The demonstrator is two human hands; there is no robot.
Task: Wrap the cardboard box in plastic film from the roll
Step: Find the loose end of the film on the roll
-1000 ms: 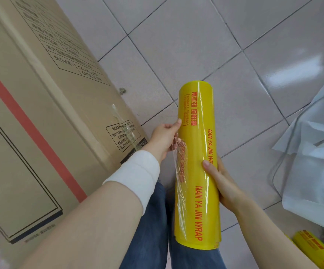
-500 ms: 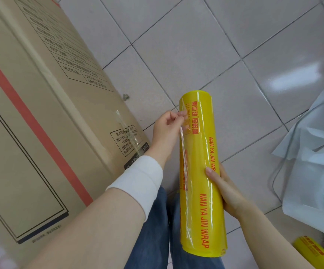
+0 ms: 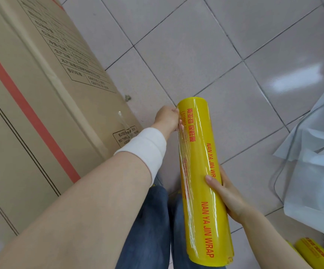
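A large cardboard box (image 3: pixel 41 117) with a red stripe and printed labels fills the left side. A yellow roll of plastic film (image 3: pixel 202 177), printed NAN YA JIN WRAP, stands upright over my legs. My right hand (image 3: pixel 227 197) grips the roll from behind at its middle. My left hand (image 3: pixel 167 118) pinches the loose edge of the film at the roll's upper left side, and a narrow crinkled strip of film is lifted along that side. A short piece of clear tape or film sticks to the box near its lower corner.
Grey tiled floor (image 3: pixel 205 55) lies beyond the roll. Crumpled translucent sheeting (image 3: pixel 316 152) with a thin cable lies at the right. A second yellow roll (image 3: pixel 316 253) lies at the bottom right. My jeans-clad legs (image 3: pixel 149 230) are below the roll.
My left hand slid up the roll's left side from mid-height to near its top, peeling the film edge loose. The right hand kept its grip.
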